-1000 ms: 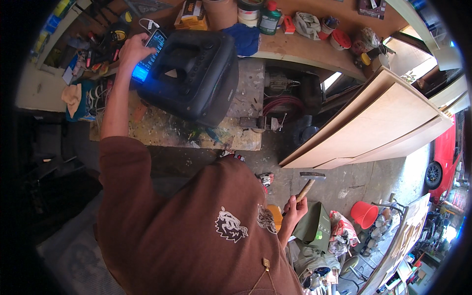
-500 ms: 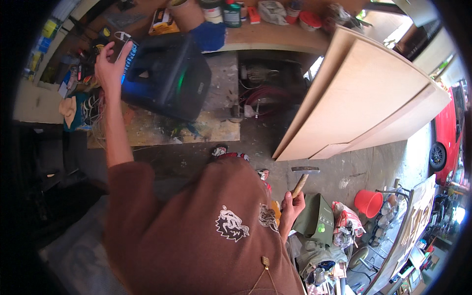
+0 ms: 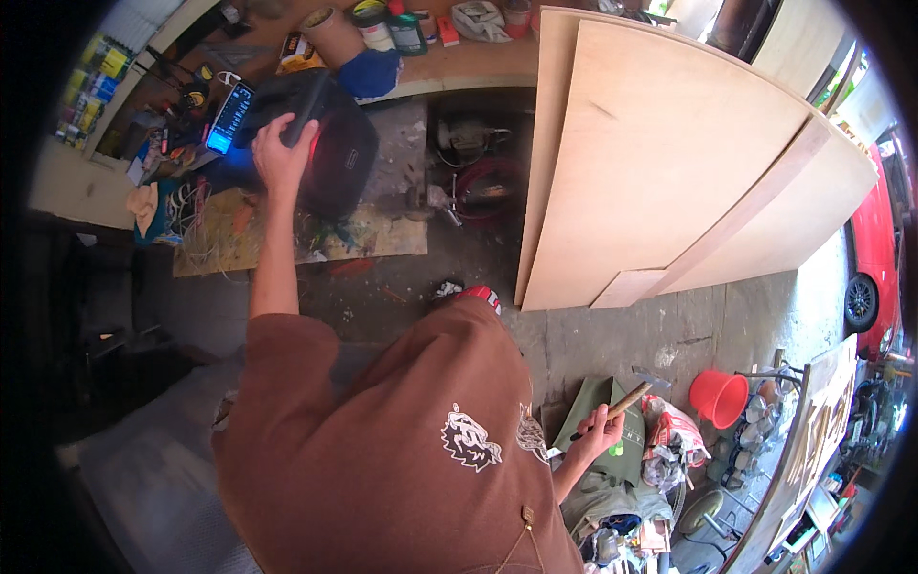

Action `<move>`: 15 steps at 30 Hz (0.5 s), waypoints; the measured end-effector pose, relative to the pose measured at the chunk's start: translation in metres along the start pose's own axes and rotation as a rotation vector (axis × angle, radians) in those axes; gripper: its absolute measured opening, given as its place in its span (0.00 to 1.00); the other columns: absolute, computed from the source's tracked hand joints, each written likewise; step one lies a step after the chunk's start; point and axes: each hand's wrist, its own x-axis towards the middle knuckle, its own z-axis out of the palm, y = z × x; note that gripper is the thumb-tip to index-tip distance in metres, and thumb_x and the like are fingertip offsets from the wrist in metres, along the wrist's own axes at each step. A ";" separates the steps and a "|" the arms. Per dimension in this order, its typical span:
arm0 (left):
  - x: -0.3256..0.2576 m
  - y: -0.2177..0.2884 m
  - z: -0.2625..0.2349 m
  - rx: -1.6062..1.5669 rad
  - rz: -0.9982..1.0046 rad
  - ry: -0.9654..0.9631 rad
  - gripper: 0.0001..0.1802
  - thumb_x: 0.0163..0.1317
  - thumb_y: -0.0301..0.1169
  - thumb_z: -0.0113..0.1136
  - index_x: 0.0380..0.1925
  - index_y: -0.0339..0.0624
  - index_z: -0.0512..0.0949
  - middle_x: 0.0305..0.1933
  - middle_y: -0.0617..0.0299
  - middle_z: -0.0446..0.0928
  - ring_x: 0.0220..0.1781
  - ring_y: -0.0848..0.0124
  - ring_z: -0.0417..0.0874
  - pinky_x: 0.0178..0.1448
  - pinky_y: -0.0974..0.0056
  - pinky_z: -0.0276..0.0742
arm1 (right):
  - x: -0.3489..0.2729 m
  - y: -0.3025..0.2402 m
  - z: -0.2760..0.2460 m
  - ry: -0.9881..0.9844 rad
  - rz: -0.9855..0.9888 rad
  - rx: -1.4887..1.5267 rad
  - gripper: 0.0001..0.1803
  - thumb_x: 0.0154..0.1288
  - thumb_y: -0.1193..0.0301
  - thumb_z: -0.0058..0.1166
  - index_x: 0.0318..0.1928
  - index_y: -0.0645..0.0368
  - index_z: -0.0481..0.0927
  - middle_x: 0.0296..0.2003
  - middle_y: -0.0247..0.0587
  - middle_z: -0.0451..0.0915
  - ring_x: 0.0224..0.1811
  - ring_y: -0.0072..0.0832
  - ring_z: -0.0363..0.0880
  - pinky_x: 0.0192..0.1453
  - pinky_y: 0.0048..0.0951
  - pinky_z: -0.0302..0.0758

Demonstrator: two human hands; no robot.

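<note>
1. Filling the upper right of the frame, large sheets of pale plywood (image 3: 669, 163) stand on edge, one behind another, with a narrow strip across the front one.
2. Below the upper edge, left of the plywood, runs a bench (image 3: 459, 65) with tubs, bottles and a blue cloth (image 3: 371, 74) on it.
3. At left of centre sits a lower table (image 3: 397, 237), its top stained with paint.
4. A person in a brown shirt (image 3: 382, 430) takes up the lower middle.
5. On the table, in the upper left, is a black speaker (image 3: 335, 177) – red light shows on its front, blue at its left side.
6. A green bag (image 3: 579, 407) lies in the lower right, and a red bucket (image 3: 719, 399) is near it, farther right.
7. The hammer (image 3: 626, 402) is right of the bottom centre, in front of the green bag, its head tilted up and to the right, a little blurred.
8. The two hands are well apart: the right hand (image 3: 598, 437) is closed round the hammer's handle, while the left hand (image 3: 280, 158) lies over the speaker, fingers bent – whether it grips, I cannot tell.
9. The phone (image 3: 230, 120), screen lit, is at the speaker's left edge, just beside the left hand.
</note>
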 end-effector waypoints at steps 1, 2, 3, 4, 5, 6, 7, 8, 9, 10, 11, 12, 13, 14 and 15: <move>0.001 -0.011 0.000 0.017 -0.040 0.020 0.26 0.47 0.53 0.70 0.43 0.50 0.82 0.43 0.58 0.79 0.49 0.57 0.76 0.56 0.56 0.69 | 0.002 0.001 -0.002 0.009 0.009 0.013 0.11 0.65 0.70 0.58 0.32 0.54 0.68 0.17 0.24 0.63 0.13 0.11 0.56 0.13 0.15 0.50; 0.002 -0.023 -0.001 0.034 -0.080 0.040 0.26 0.47 0.53 0.70 0.43 0.51 0.82 0.43 0.58 0.79 0.50 0.57 0.76 0.56 0.55 0.69 | 0.005 0.002 -0.002 -0.009 0.010 0.024 0.11 0.64 0.71 0.59 0.32 0.55 0.68 0.18 0.24 0.63 0.14 0.11 0.57 0.14 0.15 0.51; 0.004 -0.030 -0.004 0.049 -0.120 0.057 0.26 0.47 0.53 0.70 0.43 0.51 0.82 0.43 0.58 0.79 0.50 0.56 0.76 0.57 0.55 0.69 | 0.007 0.003 -0.002 -0.025 0.010 0.032 0.11 0.64 0.71 0.59 0.33 0.56 0.68 0.18 0.24 0.64 0.14 0.11 0.57 0.14 0.14 0.51; 0.005 -0.037 -0.008 0.093 -0.130 0.079 0.26 0.47 0.53 0.69 0.43 0.52 0.82 0.43 0.57 0.79 0.50 0.56 0.76 0.57 0.54 0.69 | 0.009 0.003 -0.001 -0.040 0.010 0.040 0.11 0.63 0.71 0.60 0.33 0.57 0.68 0.19 0.25 0.64 0.15 0.10 0.58 0.15 0.14 0.52; 0.007 -0.045 -0.010 0.116 -0.157 0.092 0.26 0.47 0.53 0.69 0.43 0.53 0.82 0.43 0.57 0.79 0.50 0.56 0.76 0.57 0.54 0.68 | 0.010 0.002 0.001 -0.054 0.006 0.035 0.12 0.63 0.70 0.60 0.33 0.56 0.68 0.19 0.25 0.64 0.15 0.11 0.58 0.15 0.15 0.52; 0.007 -0.056 -0.012 0.142 -0.187 0.104 0.26 0.47 0.53 0.69 0.43 0.53 0.82 0.44 0.56 0.79 0.50 0.56 0.76 0.57 0.54 0.68 | 0.011 -0.001 0.007 -0.072 0.005 0.028 0.12 0.63 0.70 0.60 0.32 0.56 0.68 0.19 0.25 0.64 0.15 0.11 0.58 0.15 0.15 0.52; 0.008 -0.067 -0.014 0.167 -0.217 0.115 0.25 0.48 0.53 0.69 0.43 0.53 0.82 0.44 0.56 0.79 0.50 0.56 0.76 0.57 0.54 0.68 | 0.012 -0.003 0.011 -0.089 0.003 0.021 0.12 0.63 0.69 0.61 0.32 0.56 0.68 0.19 0.24 0.64 0.15 0.11 0.58 0.15 0.15 0.52; 0.010 -0.077 -0.015 0.116 -0.273 0.100 0.25 0.48 0.51 0.69 0.44 0.54 0.82 0.45 0.55 0.79 0.51 0.56 0.76 0.58 0.54 0.67 | 0.014 -0.003 0.015 -0.097 0.007 0.014 0.13 0.63 0.69 0.61 0.32 0.56 0.68 0.18 0.24 0.64 0.15 0.11 0.58 0.15 0.15 0.52; 0.013 -0.097 -0.014 0.066 -0.300 0.069 0.24 0.48 0.50 0.69 0.44 0.53 0.82 0.46 0.56 0.79 0.52 0.56 0.75 0.59 0.54 0.67 | 0.016 -0.003 0.019 -0.109 0.013 0.010 0.13 0.63 0.69 0.61 0.32 0.56 0.68 0.18 0.24 0.64 0.15 0.11 0.58 0.15 0.15 0.53; 0.015 -0.121 -0.010 0.016 -0.326 0.038 0.23 0.48 0.49 0.68 0.44 0.53 0.82 0.46 0.56 0.79 0.52 0.56 0.75 0.59 0.55 0.67 | 0.018 -0.003 0.024 -0.121 0.019 0.006 0.13 0.63 0.69 0.61 0.32 0.56 0.68 0.18 0.24 0.64 0.15 0.11 0.58 0.15 0.15 0.53; 0.016 -0.135 -0.005 -0.040 -0.355 0.004 0.23 0.48 0.48 0.68 0.44 0.53 0.82 0.47 0.56 0.79 0.53 0.56 0.75 0.59 0.55 0.67 | 0.020 -0.002 0.028 -0.130 0.013 -0.010 0.13 0.63 0.69 0.61 0.32 0.56 0.68 0.18 0.24 0.64 0.15 0.11 0.58 0.15 0.15 0.53; 0.012 -0.136 -0.003 -0.088 -0.343 -0.028 0.22 0.48 0.46 0.68 0.44 0.53 0.82 0.47 0.56 0.79 0.53 0.55 0.75 0.59 0.55 0.67 | 0.022 -0.002 0.033 -0.139 0.008 -0.030 0.13 0.63 0.68 0.61 0.32 0.56 0.68 0.18 0.24 0.64 0.15 0.11 0.58 0.15 0.15 0.53; 0.005 -0.131 -0.002 -0.136 -0.329 -0.061 0.21 0.48 0.44 0.67 0.44 0.53 0.82 0.48 0.57 0.79 0.53 0.55 0.75 0.59 0.55 0.67 | 0.024 -0.003 0.038 -0.147 0.002 -0.049 0.13 0.63 0.68 0.60 0.32 0.56 0.68 0.18 0.25 0.64 0.15 0.11 0.58 0.15 0.15 0.53; -0.002 -0.126 -0.001 -0.184 -0.316 -0.093 0.21 0.48 0.43 0.67 0.44 0.52 0.82 0.48 0.57 0.79 0.54 0.55 0.75 0.59 0.55 0.67 | 0.024 -0.003 0.044 -0.149 0.000 -0.057 0.12 0.64 0.69 0.59 0.32 0.56 0.68 0.18 0.25 0.63 0.14 0.11 0.58 0.15 0.15 0.53; -0.006 -0.125 -0.004 -0.132 -0.265 -0.075 0.20 0.48 0.41 0.66 0.44 0.52 0.83 0.48 0.57 0.79 0.54 0.55 0.75 0.59 0.55 0.67 | 0.024 -0.003 0.051 -0.156 0.001 -0.063 0.11 0.65 0.69 0.58 0.32 0.56 0.68 0.18 0.25 0.63 0.14 0.11 0.57 0.15 0.15 0.53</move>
